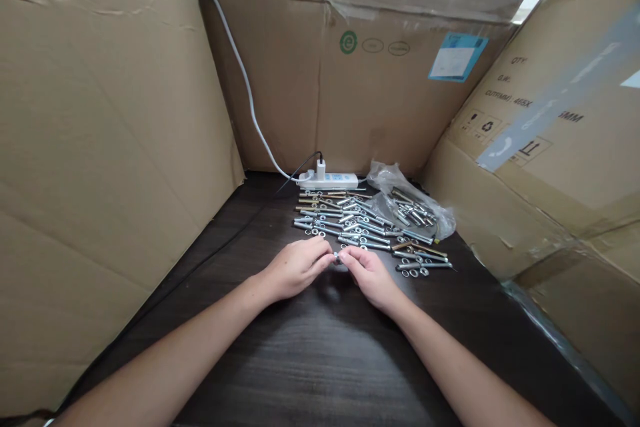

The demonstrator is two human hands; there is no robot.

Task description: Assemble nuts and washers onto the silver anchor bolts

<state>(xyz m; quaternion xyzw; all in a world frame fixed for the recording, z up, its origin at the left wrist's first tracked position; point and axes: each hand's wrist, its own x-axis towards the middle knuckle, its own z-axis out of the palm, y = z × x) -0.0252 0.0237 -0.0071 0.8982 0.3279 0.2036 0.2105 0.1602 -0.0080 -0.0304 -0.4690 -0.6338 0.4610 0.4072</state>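
Observation:
My left hand (296,268) and my right hand (369,273) meet fingertip to fingertip over the dark wooden table (320,353). Both are closed in a pinch on one small silvery metal part (337,257), too small to name for sure. Just beyond the fingers lies a spread of several metal bolts with washers and nuts (350,220). More bolts (423,260) lie to the right of my right hand.
A clear plastic bag (410,203) with more bolts sits at the back right. A white power strip (329,180) with a plug and white cable lies against the back. Cardboard boxes (100,147) wall the table on the left, back and right.

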